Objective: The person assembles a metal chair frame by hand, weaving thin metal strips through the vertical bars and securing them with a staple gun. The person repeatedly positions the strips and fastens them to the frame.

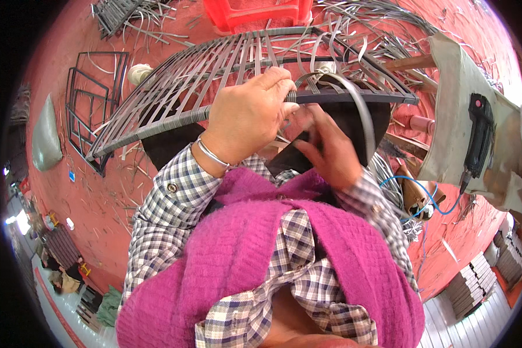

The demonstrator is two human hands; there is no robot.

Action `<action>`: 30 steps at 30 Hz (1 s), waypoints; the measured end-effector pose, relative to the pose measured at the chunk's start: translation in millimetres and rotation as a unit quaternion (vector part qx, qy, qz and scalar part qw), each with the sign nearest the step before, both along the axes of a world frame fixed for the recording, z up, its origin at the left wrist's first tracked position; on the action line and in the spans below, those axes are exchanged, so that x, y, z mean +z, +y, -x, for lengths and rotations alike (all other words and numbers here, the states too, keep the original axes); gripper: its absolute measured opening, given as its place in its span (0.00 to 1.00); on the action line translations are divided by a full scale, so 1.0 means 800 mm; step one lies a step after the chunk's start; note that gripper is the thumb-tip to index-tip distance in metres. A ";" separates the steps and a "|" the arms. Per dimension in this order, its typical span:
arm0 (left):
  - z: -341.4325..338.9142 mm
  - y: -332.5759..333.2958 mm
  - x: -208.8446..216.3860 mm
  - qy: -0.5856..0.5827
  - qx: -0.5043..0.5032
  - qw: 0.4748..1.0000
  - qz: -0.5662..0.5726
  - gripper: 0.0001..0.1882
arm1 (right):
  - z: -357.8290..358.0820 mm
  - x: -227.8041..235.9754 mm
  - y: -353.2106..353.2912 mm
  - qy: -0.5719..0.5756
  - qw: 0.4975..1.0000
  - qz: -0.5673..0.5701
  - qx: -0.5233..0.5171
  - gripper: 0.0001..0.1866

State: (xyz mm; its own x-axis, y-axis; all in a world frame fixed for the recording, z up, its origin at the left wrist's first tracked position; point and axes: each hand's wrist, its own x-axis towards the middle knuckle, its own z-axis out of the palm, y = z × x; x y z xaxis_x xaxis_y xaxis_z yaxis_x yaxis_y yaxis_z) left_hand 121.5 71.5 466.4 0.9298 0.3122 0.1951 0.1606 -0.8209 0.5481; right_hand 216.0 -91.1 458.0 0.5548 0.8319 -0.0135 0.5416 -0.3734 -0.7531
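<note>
A dark metal frame strung with grey flat strips lies across my lap. My left hand is closed around its near bar, pressing the grey strip where the tight wrapping ends. Right of that grip, the bar is bare and dark. A loose length of grey strip arches up from near my left fingers and drops behind my right hand. That hand is just below the bar, blurred, its thumb apart from its stretched fingers. I see nothing between them.
A black corded hand tool lies on a cloth-covered support at the right, with a blue cord. A red plastic stool stands beyond the frame. More dark frames lie left. Strip scraps litter the red floor.
</note>
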 end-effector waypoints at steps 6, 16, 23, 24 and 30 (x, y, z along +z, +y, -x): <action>-0.001 -0.002 0.008 0.009 -0.010 0.999 -0.029 0.14 | -0.006 -0.053 0.054 0.010 0.991 -0.121 -0.060 0.13; 0.000 -0.009 0.001 -0.045 -0.020 0.997 -0.064 0.16 | -0.009 0.035 -0.007 0.256 0.950 -0.168 0.059 0.20; 0.001 -0.006 0.002 -0.047 -0.020 0.995 -0.084 0.16 | -0.010 0.065 0.010 0.314 0.918 -0.205 0.130 0.24; -0.001 -0.004 0.001 -0.070 -0.018 0.992 -0.099 0.17 | -0.017 0.074 0.016 0.291 0.926 -0.198 0.138 0.24; -0.005 -0.004 0.003 -0.111 0.042 0.993 -0.020 0.23 | -0.113 0.043 0.106 -0.128 0.934 -0.092 0.320 0.10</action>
